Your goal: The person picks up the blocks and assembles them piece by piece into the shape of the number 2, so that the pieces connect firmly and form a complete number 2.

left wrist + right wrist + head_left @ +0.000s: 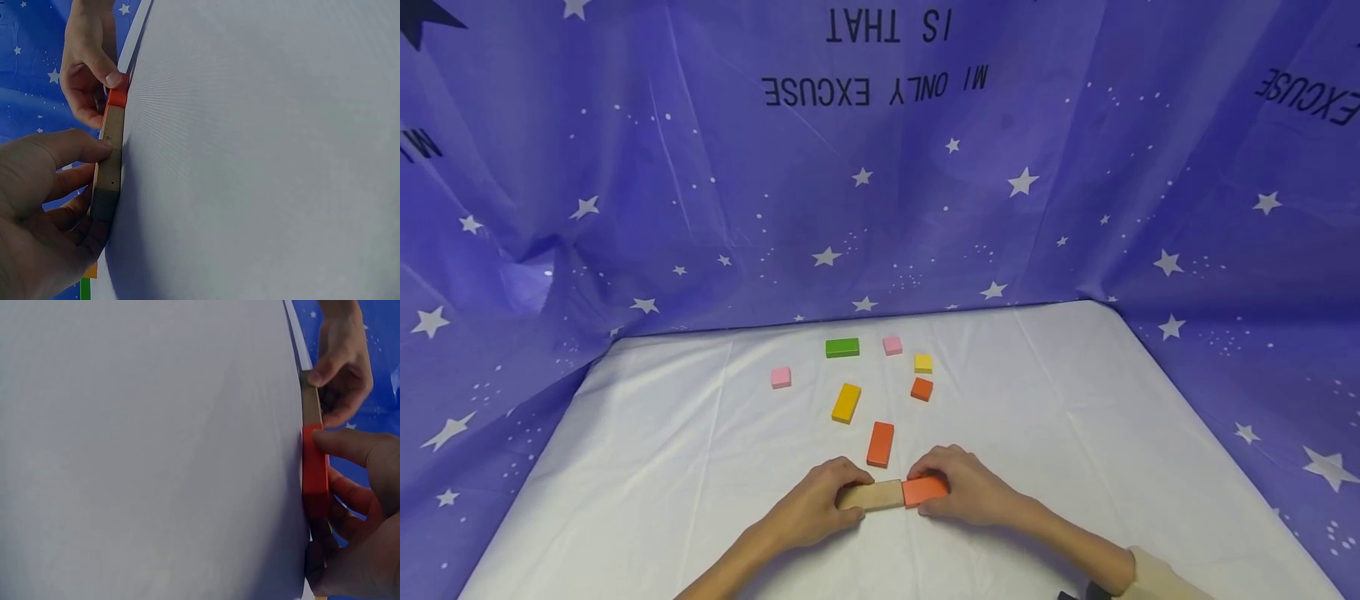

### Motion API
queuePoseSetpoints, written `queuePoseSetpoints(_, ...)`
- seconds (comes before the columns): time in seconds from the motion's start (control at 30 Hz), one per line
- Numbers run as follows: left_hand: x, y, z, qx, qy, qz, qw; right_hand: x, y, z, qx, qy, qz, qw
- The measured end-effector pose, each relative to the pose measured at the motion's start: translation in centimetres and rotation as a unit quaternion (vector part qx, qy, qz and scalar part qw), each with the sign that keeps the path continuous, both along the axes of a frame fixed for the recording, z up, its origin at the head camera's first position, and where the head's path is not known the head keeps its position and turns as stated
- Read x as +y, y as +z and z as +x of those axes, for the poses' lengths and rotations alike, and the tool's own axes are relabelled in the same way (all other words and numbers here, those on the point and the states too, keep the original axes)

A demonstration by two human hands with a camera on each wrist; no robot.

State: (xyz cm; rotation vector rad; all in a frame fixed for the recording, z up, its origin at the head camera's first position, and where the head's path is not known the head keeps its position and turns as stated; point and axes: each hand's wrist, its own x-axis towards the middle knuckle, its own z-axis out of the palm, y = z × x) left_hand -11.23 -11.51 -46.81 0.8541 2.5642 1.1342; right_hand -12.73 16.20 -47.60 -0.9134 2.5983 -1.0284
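At the near part of the table, my left hand (822,506) grips a plain wooden block (882,496) between thumb and fingers. My right hand (967,487) holds an orange-red block (922,491) the same way. The two blocks lie end to end in one line, their short ends meeting. In the left wrist view the wooden block (110,150) shows its long side, with the thumb along it. The right wrist view shows the orange-red block (315,465) with my thumb on its near side. Just beyond lies another orange-red block (880,444).
Farther back on the white cloth (647,467) lie a yellow block (846,403), a green block (842,347), a small orange cube (922,389), a small yellow cube (922,364) and pink cubes, one at left (781,377). A purple starry curtain (925,208) surrounds the table.
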Motion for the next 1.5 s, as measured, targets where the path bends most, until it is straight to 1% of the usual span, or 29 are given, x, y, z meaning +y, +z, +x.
queuePoseSetpoints(0.17, 0.0, -0.1, 0.0, 0.007, 0.000, 0.002, 1.0000, -0.9, -0.1, 0.1, 0.001, -0.007, 0.002, 1.0000)
queuePoseSetpoints(0.37, 0.0, -0.1, 0.0, 0.003, -0.002, 0.003, 1.0000, -1.2, -0.4, 0.2, 0.002, -0.015, 0.001, 0.9999)
queuePoseSetpoints(0.77, -0.1, -0.1, 0.0, 0.002, -0.002, 0.002, 1.0000, -1.4, -0.5, -0.1, 0.006, -0.004, -0.006, 1.0000)
queuePoseSetpoints(1.1, -0.1, -0.4, 0.1, 0.001, 0.002, 0.001, 1.0000, -1.6, -0.6, -0.1, 0.009, -0.010, -0.010, 0.9998)
queuePoseSetpoints(1.23, -0.2, -0.5, 0.1, -0.002, -0.001, 0.005, 1.0000, -1.6, -0.6, 0.0, 0.009, -0.010, -0.009, 0.9999)
queuePoseSetpoints(1.5, -0.3, -0.4, 0.0, 0.009, -0.011, 0.010, 0.9998, -1.7, -0.5, -0.1, 0.010, -0.014, -0.008, 0.9998)
